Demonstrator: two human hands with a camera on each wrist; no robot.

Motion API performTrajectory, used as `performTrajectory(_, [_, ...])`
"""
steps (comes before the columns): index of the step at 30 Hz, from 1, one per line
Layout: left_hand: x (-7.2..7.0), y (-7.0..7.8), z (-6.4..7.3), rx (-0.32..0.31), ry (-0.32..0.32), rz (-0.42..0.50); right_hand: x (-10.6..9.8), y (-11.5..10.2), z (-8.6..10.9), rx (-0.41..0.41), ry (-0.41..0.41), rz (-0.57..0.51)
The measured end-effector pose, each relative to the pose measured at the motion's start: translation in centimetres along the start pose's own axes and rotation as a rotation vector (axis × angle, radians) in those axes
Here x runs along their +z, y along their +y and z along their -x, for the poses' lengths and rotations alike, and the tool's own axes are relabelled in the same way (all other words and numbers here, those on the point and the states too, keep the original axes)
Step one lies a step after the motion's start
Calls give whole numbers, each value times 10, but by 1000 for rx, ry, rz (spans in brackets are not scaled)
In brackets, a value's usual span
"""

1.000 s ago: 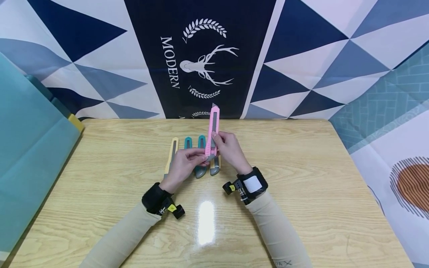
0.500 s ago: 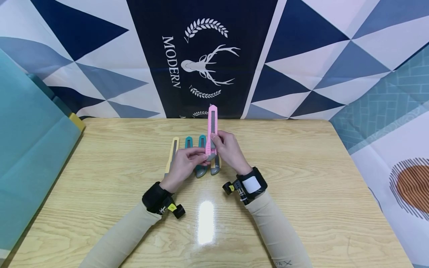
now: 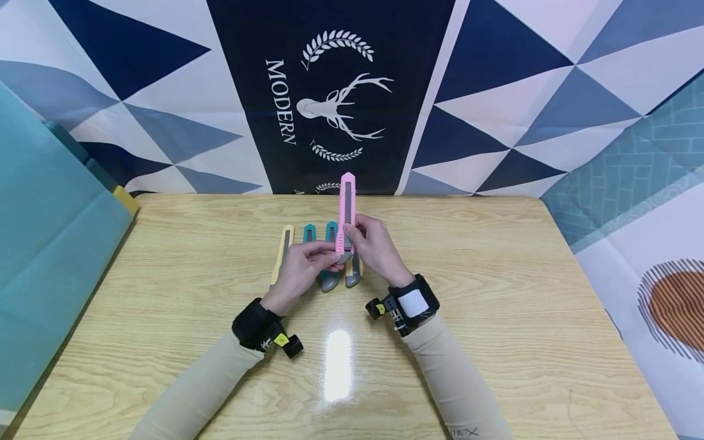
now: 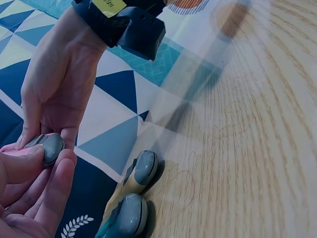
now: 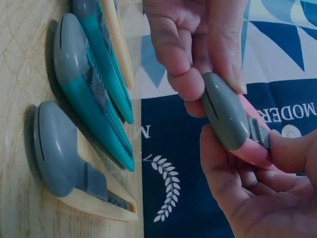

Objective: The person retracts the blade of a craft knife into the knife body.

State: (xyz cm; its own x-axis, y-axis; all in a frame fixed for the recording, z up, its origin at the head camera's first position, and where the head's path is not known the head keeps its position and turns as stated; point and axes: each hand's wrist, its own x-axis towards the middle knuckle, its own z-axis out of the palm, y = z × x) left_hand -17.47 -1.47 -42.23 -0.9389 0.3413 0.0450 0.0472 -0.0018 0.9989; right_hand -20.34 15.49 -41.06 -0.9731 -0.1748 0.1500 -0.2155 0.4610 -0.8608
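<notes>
A pink utility knife (image 3: 346, 189) is held upright over the table, its tip away from me and no blade showing past it. My left hand (image 3: 302, 269) pinches its grey end cap (image 5: 225, 111). My right hand (image 3: 379, 247) grips the pink body from the right, and in the right wrist view its thumb rests at the ribbed grey slider (image 5: 259, 133). Behind and below the hands lie a yellow utility knife (image 3: 283, 244), a teal one (image 3: 310, 232), a second teal one (image 5: 96, 104) and another yellow one (image 5: 59, 148), all in a row. My left hand partly hides them in the head view.
The wooden table (image 3: 495, 305) ends at a patterned cloth backdrop (image 3: 341, 91). A light-blue panel (image 3: 60, 263) stands along the left edge. Each wrist wears a black strap with a small camera, like the one on the right wrist (image 3: 412, 302).
The blade tip that stuck out of the pink utility knife has gone back inside. The slider and my right thumb have moved down toward the end cap. The left hand stays in place.
</notes>
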Motion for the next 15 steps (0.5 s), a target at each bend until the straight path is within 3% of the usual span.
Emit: performTrajectory(15, [-4,-1,-3,18,5,22,-5,1,-1,-3,-39,-80])
